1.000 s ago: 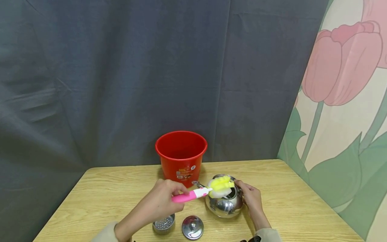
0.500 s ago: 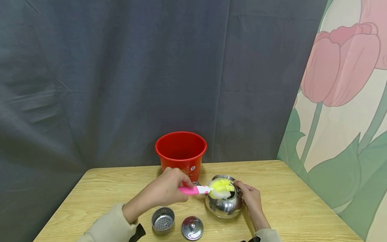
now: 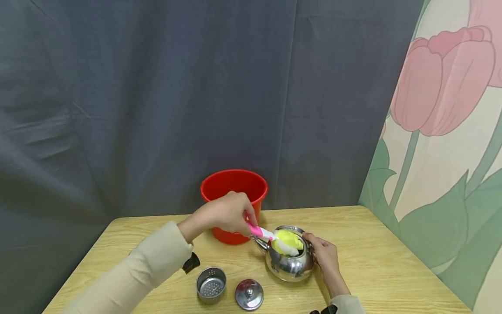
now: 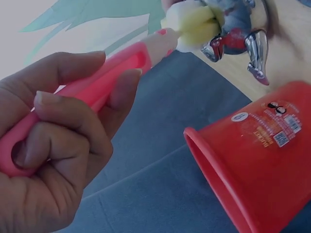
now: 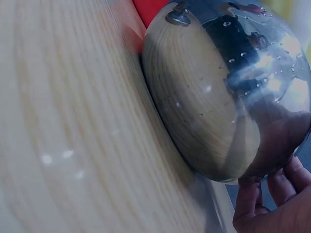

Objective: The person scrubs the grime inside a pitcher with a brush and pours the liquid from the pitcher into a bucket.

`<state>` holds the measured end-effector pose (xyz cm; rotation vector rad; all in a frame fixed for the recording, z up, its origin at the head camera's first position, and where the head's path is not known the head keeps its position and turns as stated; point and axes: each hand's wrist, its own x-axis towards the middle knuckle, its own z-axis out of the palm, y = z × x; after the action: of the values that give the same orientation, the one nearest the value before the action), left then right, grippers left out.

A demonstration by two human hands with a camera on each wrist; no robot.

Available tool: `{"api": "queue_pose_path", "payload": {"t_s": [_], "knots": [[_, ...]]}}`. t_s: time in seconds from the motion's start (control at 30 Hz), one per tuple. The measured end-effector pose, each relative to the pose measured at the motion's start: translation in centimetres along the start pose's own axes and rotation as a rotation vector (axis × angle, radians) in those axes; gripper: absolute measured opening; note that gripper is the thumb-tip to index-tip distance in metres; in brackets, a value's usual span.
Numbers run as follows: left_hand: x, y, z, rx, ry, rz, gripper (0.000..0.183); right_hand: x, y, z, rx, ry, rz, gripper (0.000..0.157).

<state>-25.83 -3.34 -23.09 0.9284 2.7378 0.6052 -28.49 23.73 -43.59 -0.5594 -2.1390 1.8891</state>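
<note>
a red bucket (image 4: 252,158) with a printed label (image 4: 281,123) stands upright near the back of the wood-grain table (image 3: 376,270), before a dark blue-grey curtain (image 3: 196,100). near the front, a round, knobbed metal lid (image 3: 249,295) lies just beside a small metal strainer cup (image 3: 211,288). to the right, a painted wall (image 3: 462,152) shows pink tulips (image 3: 443,87) and green leaves (image 3: 435,218).

Dark grey-blue curtain (image 3: 196,109) behind wood-grain counter (image 3: 345,237); mural (image 3: 451,159) at right shows pink tulips (image 3: 419,89) and green leaves (image 3: 435,224).
</note>
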Motion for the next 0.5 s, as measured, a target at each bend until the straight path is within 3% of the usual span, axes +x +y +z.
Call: {"api": "queue_pose_path", "payload": {"t_s": [0.5], "knots": [[2.6, 0.8, -0.7, 0.073, -0.035, -0.046, 0.01, -0.1, 0.1, 0.4, 0.004, 0.013, -0.005, 0.041]]}}
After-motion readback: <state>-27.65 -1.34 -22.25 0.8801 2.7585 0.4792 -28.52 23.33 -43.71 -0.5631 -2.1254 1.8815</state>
